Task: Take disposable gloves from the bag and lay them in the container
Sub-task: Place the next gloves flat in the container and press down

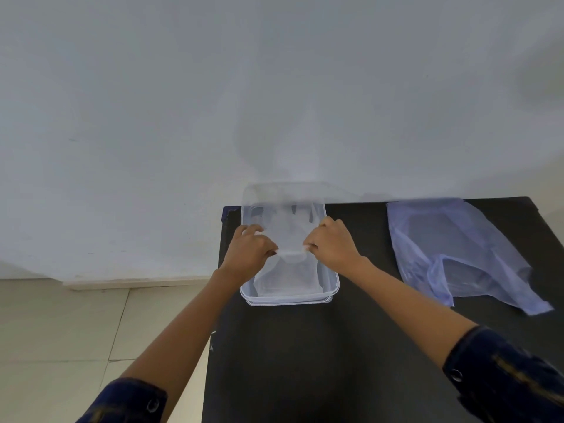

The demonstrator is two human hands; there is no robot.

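Pinching a thin clear glove (288, 254) from both sides, the left hand (248, 254) and right hand (331, 244) are holding it stretched between them, right over the clear container (332, 288). Each grip is closed narrow on the glove's edge, fingers curled in. More clear gloves are lying flat inside the container, which is sitting at the far left of the black worktop (335, 346). Well off to the right, the pale blue bag (457, 254) is lying crumpled and flat on the worktop, apart from the container
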